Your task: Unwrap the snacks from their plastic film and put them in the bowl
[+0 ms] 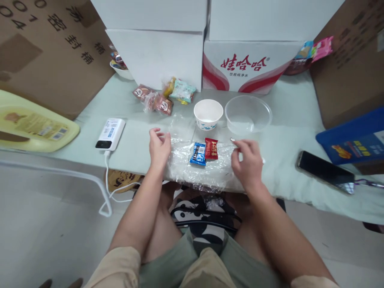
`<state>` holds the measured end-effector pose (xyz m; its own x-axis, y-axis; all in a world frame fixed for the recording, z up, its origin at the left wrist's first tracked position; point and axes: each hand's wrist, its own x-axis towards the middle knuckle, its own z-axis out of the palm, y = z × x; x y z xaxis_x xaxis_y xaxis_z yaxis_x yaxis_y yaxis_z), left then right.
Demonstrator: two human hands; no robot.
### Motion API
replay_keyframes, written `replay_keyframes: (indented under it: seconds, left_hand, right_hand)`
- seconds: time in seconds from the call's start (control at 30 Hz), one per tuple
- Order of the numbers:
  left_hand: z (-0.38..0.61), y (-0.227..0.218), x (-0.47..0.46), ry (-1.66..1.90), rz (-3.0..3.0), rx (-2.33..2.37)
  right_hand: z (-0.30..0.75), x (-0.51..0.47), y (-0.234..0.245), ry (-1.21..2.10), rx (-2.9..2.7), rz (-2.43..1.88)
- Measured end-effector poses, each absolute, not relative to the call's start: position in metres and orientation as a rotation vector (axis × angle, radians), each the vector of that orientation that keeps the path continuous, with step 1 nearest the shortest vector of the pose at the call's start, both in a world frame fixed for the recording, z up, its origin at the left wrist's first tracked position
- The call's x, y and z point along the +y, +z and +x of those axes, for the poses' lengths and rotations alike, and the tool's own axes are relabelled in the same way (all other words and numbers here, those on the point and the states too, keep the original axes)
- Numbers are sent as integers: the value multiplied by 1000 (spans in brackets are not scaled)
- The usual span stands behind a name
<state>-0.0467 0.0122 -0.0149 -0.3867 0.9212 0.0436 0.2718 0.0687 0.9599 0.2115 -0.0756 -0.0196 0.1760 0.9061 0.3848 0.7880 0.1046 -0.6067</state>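
Note:
A crinkled clear plastic sheet (180,164) lies on the pale green cloth and reaches over its front edge. On it rest a blue snack packet (198,154) and a red snack packet (211,148), side by side. My left hand (159,149) is at the sheet's left edge, fingers loosely curled and apart from the thumb, holding nothing I can see. Over the sheet's right side, my right hand (247,162) has its fingers pinched, with a tiny light-and-dark bit at the fingertips, too small to name. Behind the packets stand a white paper bowl (208,114) and a clear plastic tub (248,116).
Several wrapped snacks (162,100) lie before white cartons (240,66). A white power bank (111,134) with a cable and a yellow jug (36,124) are at left. At right are a phone (325,172) and a blue container (354,136). Cardboard boxes flank both sides.

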Motion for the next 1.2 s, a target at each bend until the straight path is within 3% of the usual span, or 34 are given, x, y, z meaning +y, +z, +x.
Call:
replay_keyframes:
  seconds: [0.07, 0.2, 0.53, 0.63, 0.73, 0.8, 0.93, 1.1, 1.2]
  left_hand:
    - [-42, -12, 2, 1382, 1623, 1762]
    - [-27, -14, -8, 857, 2304, 1387]
    - [-35, -29, -1, 134, 2443, 1616]
    - [-44, -23, 0, 255, 2416, 1695]
    - [-55, -9, -7, 499, 2152, 2057]
    - [-59, -3, -19, 421, 1966, 2166]
    - [-62, -2, -40, 280, 1946, 1892]
    - [-66, -5, -39, 655, 1419, 1512]
    - [-69, 0, -35, 703, 1052, 1410]
  right_hand:
    - [196, -78, -25, 309, -1863, -1484]
    - [180, -68, -46, 340, -2106, -1440]
    - [198, -65, -53, 156, -2194, -2014]
    - [205, -66, -55, 157, -2200, -2052]
    - [208, -66, -57, 146, -2195, -2041]
    - [208, -66, -58, 136, -2189, -2030]
    - [207, -66, -59, 137, -2186, -2045]
    - [206, -67, -57, 146, -2202, -2074]
    - [206, -67, -55, 150, -2210, -2085]
